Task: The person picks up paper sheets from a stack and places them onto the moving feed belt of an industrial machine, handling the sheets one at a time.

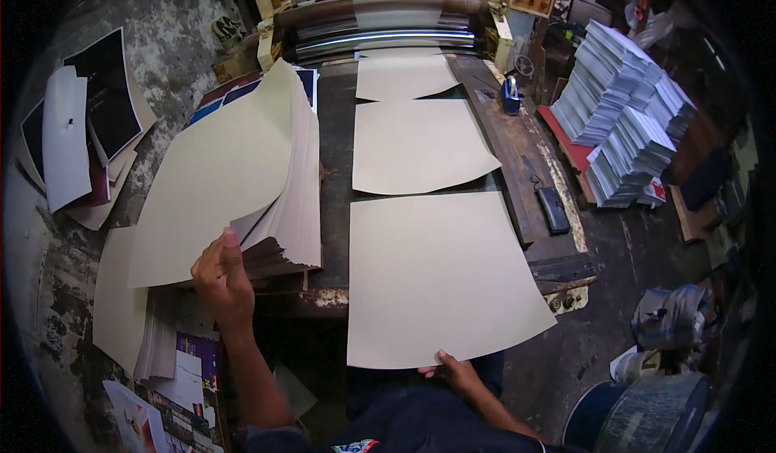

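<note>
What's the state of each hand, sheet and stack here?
left hand: lifting the top sheet off the cream stack
right hand: holding the near sheet by its front edge
middle sheet: flat on the bed
far sheet: flat, nearest the rollers
printed stacks: piled, untouched

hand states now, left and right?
Left hand: closed, lifting top sheet off the paper stack.
Right hand: gripping near sheet edge.

Your cream sheet (440, 279) lies flat at near centre, while the top sheet (214, 182) curls up off the left stack (295, 202).
</note>
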`<state>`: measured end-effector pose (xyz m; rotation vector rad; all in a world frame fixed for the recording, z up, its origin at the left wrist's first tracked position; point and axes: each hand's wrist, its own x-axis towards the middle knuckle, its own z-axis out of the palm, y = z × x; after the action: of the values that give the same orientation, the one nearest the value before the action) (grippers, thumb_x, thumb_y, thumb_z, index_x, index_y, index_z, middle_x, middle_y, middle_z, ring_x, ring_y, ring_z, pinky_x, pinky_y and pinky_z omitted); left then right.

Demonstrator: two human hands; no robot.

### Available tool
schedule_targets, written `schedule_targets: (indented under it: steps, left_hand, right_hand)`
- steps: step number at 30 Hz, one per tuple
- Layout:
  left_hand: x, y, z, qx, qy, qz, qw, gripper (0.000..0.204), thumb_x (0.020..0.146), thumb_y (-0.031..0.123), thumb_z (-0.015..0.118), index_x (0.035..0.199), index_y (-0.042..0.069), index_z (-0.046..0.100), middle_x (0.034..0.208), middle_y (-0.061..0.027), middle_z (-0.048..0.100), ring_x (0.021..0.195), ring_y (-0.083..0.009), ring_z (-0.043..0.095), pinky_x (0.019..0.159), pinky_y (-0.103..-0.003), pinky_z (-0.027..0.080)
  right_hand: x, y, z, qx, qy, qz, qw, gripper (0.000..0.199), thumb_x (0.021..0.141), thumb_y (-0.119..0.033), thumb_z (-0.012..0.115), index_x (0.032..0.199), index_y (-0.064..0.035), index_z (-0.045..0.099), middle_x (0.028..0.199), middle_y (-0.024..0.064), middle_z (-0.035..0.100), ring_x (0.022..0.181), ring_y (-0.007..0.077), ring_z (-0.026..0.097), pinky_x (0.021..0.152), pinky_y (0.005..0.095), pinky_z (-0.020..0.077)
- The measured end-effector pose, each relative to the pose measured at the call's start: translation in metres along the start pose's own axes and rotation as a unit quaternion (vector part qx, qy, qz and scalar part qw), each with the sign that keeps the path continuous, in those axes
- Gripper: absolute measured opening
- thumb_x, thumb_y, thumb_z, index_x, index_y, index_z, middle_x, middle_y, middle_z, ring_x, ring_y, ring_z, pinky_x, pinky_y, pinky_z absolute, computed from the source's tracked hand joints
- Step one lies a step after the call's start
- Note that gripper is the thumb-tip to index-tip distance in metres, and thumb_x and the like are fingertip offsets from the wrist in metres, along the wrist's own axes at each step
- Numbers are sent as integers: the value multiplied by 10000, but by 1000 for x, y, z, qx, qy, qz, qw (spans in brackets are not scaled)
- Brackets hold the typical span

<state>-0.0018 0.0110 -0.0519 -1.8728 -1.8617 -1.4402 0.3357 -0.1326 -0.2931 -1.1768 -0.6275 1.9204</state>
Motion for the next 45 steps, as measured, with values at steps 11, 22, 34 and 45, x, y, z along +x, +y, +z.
schedule_targets:
  steps: [11, 22, 34, 45]
  left_hand:
    - [5, -7, 16, -44, 70, -81, 993, 444, 978, 223, 524, 634, -33, 407, 535, -26, 318, 537, -113, 272, 488, -330, 223]
    - [0, 0, 10, 9, 40, -78, 996, 445, 967, 287, 557, 704, -52, 440, 578, -71, 358, 575, -158, 298, 523, -339, 283]
    - [-3, 19, -2, -201, 145, -156, 956, 372, 978, 324, 534, 917, -34, 613, 870, -108, 636, 830, -173, 526, 815, -289, 417]
    - [-17, 69, -21, -160, -296, 317, 887, 239, 698, 432, 745, 846, 245, 751, 862, 70, 723, 1047, -215, 646, 1129, -562, 102]
  right_hand:
    - [50, -24, 2, 91, 13, -11, 996, 441, 995, -326, 438, 1245, 37, 446, 1068, 186, 632, 933, 266, 661, 785, 373, 527]
    - [107, -47, 15, 151, 50, -63, 985, 390, 999, -356, 428, 1110, 14, 484, 939, 188, 646, 792, 226, 629, 766, 395, 531]
    - [94, -60, 34, 172, 142, -144, 964, 686, 950, -292, 512, 1490, -87, 142, 1228, 158, 546, 875, 195, 604, 759, 382, 539]
    - [21, -163, 36, 117, -194, -282, 932, 802, 805, -421, 648, 1379, 41, 332, 1278, 182, 514, 1072, 267, 563, 924, 422, 463]
